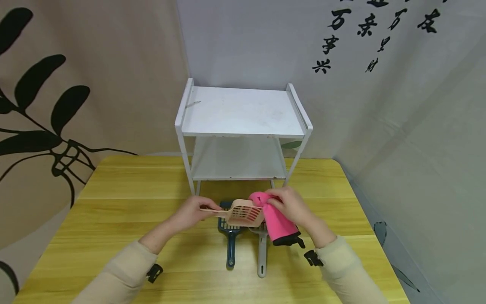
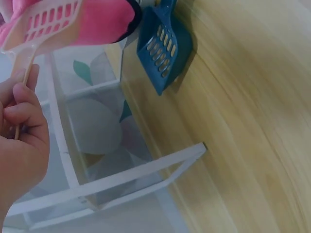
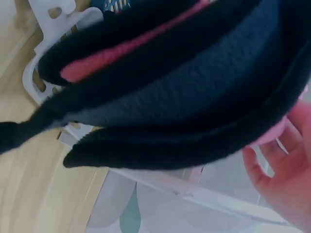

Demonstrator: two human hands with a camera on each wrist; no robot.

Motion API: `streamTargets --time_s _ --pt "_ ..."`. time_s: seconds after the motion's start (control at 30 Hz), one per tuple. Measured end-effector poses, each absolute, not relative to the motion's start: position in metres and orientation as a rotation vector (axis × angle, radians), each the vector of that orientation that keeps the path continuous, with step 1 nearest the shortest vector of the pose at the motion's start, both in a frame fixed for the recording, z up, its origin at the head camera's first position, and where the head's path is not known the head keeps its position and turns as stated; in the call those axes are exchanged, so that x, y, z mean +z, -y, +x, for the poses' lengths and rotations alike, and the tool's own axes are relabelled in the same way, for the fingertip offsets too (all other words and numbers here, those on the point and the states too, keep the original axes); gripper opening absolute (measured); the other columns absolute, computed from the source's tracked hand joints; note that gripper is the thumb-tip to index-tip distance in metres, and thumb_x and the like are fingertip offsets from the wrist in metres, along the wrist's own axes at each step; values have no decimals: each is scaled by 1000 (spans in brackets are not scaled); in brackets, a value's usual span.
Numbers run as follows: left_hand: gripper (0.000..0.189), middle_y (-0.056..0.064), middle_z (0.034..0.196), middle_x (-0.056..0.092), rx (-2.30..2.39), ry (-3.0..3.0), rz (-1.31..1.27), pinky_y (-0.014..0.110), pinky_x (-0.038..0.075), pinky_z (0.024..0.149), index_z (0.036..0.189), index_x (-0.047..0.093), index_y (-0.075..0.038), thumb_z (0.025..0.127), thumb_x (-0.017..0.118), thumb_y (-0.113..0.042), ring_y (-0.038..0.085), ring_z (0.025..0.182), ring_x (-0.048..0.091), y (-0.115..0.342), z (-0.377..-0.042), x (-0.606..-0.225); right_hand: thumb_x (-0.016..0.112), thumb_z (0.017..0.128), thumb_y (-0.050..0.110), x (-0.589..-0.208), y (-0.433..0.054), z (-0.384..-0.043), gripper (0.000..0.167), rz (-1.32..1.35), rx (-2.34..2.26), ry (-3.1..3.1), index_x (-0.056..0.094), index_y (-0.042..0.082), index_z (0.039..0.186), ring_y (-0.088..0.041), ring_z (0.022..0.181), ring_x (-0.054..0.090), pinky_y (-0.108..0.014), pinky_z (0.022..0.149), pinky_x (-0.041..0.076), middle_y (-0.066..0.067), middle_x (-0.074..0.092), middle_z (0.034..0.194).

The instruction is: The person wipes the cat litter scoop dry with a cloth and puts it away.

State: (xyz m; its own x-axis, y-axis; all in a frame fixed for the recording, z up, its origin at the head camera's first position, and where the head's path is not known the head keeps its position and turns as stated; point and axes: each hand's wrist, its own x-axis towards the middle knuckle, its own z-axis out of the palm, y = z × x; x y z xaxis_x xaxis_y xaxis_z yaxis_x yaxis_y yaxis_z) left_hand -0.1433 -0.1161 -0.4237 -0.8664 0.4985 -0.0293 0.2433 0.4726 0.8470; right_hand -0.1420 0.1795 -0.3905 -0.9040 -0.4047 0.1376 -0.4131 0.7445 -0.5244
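My left hand [image 1: 197,209] pinches the handle of a beige litter scoop [image 1: 243,214], its slotted pan raised over the table. A pink mitt [image 1: 279,226] with black trim and a hanging loop is gripped by my right hand [image 1: 286,204] near its upper end. The scoop's pan meets the mitt's upper part in the head view. In the right wrist view, the mitt's wide cuff [image 3: 194,92] gapes toward the camera, showing a dark lining. Below lie a dark blue litter scoop [image 1: 230,249] and a grey litter scoop [image 1: 262,255], their handles pointing toward me, their pans partly hidden.
A white two-tier shelf [image 1: 243,112] stands at the back of the wooden table [image 1: 152,190], just beyond my hands. Curtains with a plant print and black characters hang behind and at both sides.
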Motion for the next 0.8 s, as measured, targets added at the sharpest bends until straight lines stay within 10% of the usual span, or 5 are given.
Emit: streamTargets --time_s 0.37,0.8 --pt "11 8 81 67 1323 -2264 716 19 40 50 93 72 -3 85 65 -4 5 55 43 119 -143 -409 53 93 7 -388 -211 -157 19 573 1499 2915 64 -3 106 -17 88 55 -27 73 49 -17 64 102" --pt "10 10 86 69 1352 -2155 883 17 44 59 91 72 -2 85 66 -6 3 66 49 102 -145 -393 37 98 7 -383 -182 -163 42 940 2476 2622 32 -19 131 -1 88 59 -18 74 50 10 62 101"
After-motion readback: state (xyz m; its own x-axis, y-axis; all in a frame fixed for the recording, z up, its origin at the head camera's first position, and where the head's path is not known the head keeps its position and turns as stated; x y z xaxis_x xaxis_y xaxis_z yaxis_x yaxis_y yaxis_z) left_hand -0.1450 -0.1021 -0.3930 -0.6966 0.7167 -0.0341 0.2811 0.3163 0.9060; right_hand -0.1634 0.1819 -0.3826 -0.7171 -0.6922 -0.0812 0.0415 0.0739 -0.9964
